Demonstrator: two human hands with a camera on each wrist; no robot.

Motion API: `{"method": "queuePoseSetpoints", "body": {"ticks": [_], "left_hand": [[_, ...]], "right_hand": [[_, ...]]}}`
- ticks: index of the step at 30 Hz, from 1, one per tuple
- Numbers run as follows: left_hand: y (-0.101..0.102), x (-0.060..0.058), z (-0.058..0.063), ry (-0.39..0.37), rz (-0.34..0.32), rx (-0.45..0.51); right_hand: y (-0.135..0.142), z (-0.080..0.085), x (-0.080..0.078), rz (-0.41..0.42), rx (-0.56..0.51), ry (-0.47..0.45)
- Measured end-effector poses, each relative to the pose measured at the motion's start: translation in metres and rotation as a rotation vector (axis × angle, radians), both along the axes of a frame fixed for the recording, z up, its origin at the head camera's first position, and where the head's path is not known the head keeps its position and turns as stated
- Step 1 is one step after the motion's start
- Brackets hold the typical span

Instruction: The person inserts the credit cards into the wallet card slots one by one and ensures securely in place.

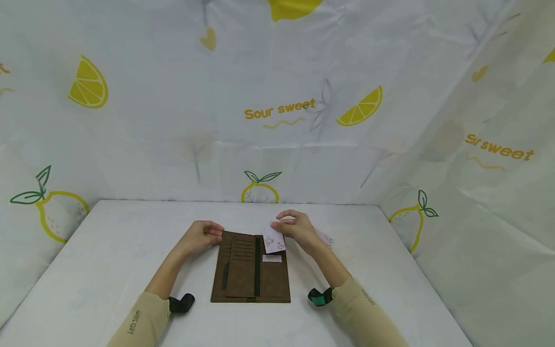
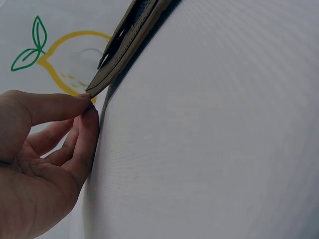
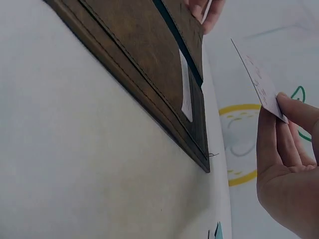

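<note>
A brown wallet (image 1: 242, 274) lies spread flat on the white table, its card slots facing up. My left hand (image 1: 203, 238) pinches the wallet's far left corner between thumb and finger; the left wrist view shows this grip on the wallet edge (image 2: 107, 79). Between thumb and fingers, my right hand (image 1: 299, 229) holds a white printed card (image 1: 273, 239) over the wallet's upper right part. In the right wrist view the held card (image 3: 259, 84) is tilted and apart from the wallet. Another white card (image 1: 271, 259) sits in a right-side slot, only a strip of it showing.
More white printed card (image 1: 324, 237) lies on the table (image 1: 355, 221) beyond my right wrist, partly hidden by it. Dark straps (image 1: 182, 303) sit at both wrists. A white cloth with lemon prints (image 1: 173, 111) hangs behind the table and along its sides.
</note>
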State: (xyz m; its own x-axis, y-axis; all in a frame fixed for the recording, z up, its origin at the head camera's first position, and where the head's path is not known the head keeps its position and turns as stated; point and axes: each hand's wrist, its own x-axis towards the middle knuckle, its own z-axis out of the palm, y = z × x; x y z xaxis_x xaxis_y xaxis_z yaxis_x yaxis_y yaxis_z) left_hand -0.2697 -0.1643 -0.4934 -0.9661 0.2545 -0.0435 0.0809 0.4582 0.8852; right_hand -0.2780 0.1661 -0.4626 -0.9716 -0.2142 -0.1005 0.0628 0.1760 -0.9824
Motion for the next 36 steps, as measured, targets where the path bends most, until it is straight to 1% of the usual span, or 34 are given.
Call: {"method": "queuePoseSetpoints", "body": {"ticks": [4, 7, 11, 16, 23, 26, 36], "left_hand": [[0.0, 0.001, 0.001, 0.007, -0.006, -0.001], [0.0, 0.001, 0.001, 0.007, -0.006, -0.005], [-0.001, 0.0, 0.0, 0.01, -0.009, -0.001], [-0.001, -0.001, -0.001, 0.002, -0.008, 0.005], [-0.002, 0.0, 0.001, 0.013, -0.017, 0.0], [-0.002, -0.001, 0.0, 0.016, -0.021, 0.003], [-0.001, -0.002, -0.002, 0.008, -0.015, 0.007]], "right_hand": [[-0.008, -0.002, 0.003, 0.03, 0.031, 0.014], [-0.013, -0.004, 0.004, 0.037, 0.047, 0.029], [-0.02, -0.004, 0.005, 0.033, 0.045, 0.042], [-0.029, -0.004, 0.005, 0.038, 0.023, 0.033], [-0.046, -0.005, 0.005, 0.059, 0.055, 0.067], [-0.052, -0.006, 0.004, 0.062, 0.061, 0.062], [-0.062, -0.01, 0.004, 0.068, 0.064, 0.07]]}}
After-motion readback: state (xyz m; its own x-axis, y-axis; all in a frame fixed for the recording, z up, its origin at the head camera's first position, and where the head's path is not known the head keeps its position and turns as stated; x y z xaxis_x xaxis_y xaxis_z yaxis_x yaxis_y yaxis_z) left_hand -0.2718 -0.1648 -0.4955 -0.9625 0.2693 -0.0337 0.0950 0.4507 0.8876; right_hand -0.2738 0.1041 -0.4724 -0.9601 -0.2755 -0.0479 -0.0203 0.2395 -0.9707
